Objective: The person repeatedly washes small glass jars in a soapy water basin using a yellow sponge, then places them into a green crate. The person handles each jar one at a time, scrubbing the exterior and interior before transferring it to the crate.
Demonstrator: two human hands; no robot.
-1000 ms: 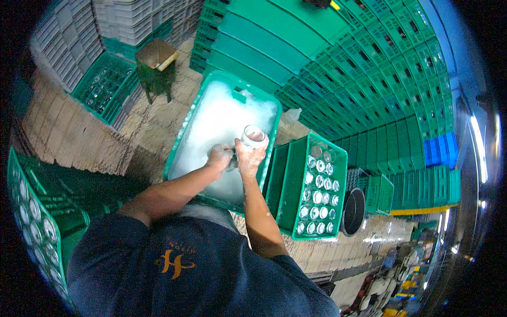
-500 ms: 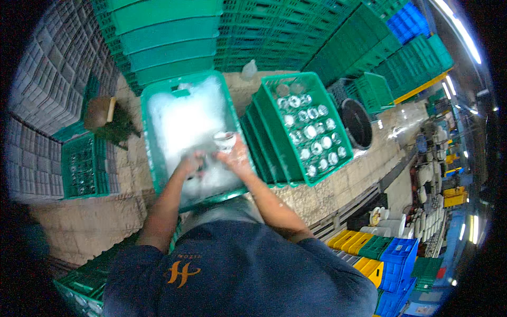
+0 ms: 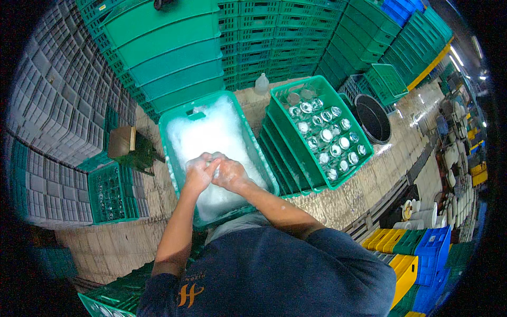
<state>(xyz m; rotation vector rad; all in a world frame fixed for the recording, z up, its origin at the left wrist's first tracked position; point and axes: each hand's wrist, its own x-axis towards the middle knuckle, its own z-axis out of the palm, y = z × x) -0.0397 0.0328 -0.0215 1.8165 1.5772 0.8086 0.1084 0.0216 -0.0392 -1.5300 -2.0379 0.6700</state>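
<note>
Both of my hands are pressed together above the white foam (image 3: 208,134) in a green plastic tub (image 3: 257,149). My left hand (image 3: 198,173) is closed, its fingers meeting those of my right hand (image 3: 232,175). Suds cover the curled fingers of the right hand. Whatever lies between them is hidden by the hands. To the right of the tub, a green crate (image 3: 306,158) tops a stack and holds several clear drinking glasses (image 3: 326,135) in rows.
A wooden-topped stool (image 3: 122,141) stands left of the tub, near a green crate of glassware (image 3: 95,203). Tall stacked green crates (image 3: 174,58) rise behind. A translucent jug (image 3: 261,84) sits on the floor; a black bin (image 3: 372,119) stands at right.
My hands have come together; half a second ago they were apart, with a clear glass at the right hand. That glass is now out of sight. The view has shifted.
</note>
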